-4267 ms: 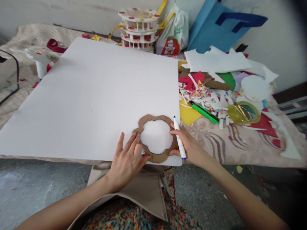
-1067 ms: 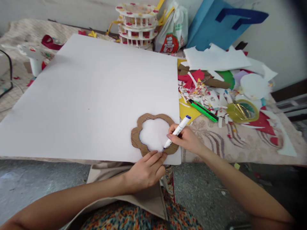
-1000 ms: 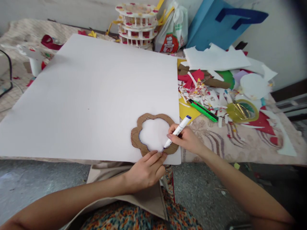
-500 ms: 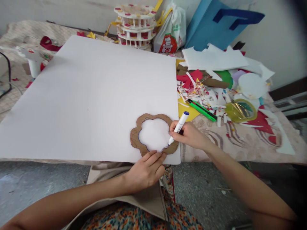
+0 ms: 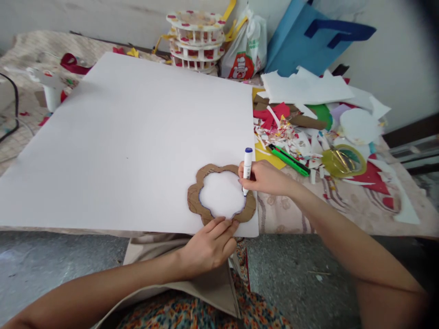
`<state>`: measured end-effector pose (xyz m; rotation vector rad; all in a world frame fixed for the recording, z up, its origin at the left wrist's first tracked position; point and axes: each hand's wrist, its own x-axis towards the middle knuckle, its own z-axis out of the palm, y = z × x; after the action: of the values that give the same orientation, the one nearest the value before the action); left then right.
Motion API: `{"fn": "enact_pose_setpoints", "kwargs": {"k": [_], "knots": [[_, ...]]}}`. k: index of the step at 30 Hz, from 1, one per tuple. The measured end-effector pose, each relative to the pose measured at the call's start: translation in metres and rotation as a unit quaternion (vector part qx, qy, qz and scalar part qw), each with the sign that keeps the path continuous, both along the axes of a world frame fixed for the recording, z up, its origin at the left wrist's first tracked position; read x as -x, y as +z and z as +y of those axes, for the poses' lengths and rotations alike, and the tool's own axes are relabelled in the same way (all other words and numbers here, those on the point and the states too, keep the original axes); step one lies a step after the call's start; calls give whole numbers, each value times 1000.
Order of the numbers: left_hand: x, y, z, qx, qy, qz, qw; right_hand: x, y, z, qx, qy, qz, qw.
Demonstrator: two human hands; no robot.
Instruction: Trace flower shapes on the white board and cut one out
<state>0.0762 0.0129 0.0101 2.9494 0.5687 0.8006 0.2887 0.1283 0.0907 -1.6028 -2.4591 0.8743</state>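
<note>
A flower-shaped cardboard ring [image 5: 195,199] lies on a large white foam board [image 5: 113,137], close to its front right corner. Blue line runs along much of the ring's scalloped inner edge. My left hand [image 5: 209,246] rests with fingers stretched out on the ring's near side, pressing it to the board. A white marker [image 5: 247,164] with a blue end stands nearly upright in my right hand [image 5: 270,177], the fingers closed round it. The marker's tip is at the inner edge on the ring's right side.
Right of the board lie a green utility knife [image 5: 290,160], a roll of yellowish tape [image 5: 344,161] with scissors on it, and paper scraps [image 5: 274,130]. Behind are a tiered white model [image 5: 197,41], a plastic bag [image 5: 245,50] and a blue bag [image 5: 291,39]. A glue gun [image 5: 51,89] stands left.
My right hand has moved the marker slightly up along the ring's inner edge and tipped it more upright. The left hand stays on the ring.
</note>
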Motion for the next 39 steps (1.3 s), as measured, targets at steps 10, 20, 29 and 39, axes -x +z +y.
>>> {"fn": "enact_pose_setpoints", "kwargs": {"k": [10,20,29,39], "knots": [[0,0,0,10,-1,-9,1000,9,1,16,11,37,-18,999],[0,-1,0,5,1,-5,1000,11,2,23,-18,18,-19,999],[0,0,0,7,2,-6,1000,8,4,29,-28,-12,-38,999],[-1,-1,0,8,1,-15,1000,14,3,43,-62,5,-44,997]]}}
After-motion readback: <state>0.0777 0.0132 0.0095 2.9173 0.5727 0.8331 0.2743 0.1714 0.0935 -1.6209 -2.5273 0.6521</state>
